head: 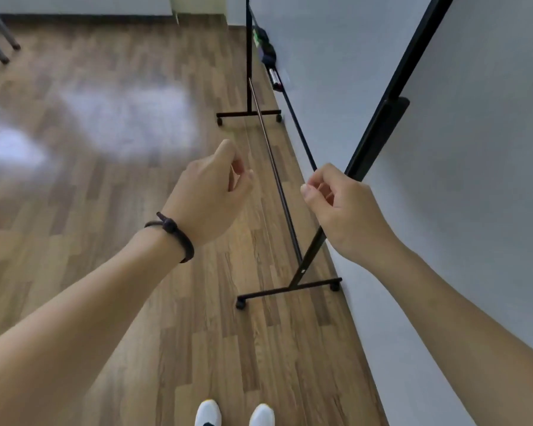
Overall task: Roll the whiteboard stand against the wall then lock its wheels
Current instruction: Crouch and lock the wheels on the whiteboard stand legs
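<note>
The whiteboard stand (379,124) is a black metal frame seen edge-on, close along the grey wall (490,179) on the right. Its near foot bar (286,291) lies on the wood floor with a caster (240,303) at the left end and a caster (335,285) at the wall end. The far foot bar (248,114) also has small casters. My right hand (339,207) is loosely curled in front of the near upright post, and nothing shows between its fingers. My left hand (213,192), wearing a dark wrist cord, hovers curled and empty left of the stand.
The board's tray (270,56) holds a dark eraser and markers. Chair or table legs (0,41) stand at the far left. The wood floor (105,210) stretches to the left of the stand. My white shoes (234,413) are at the bottom edge.
</note>
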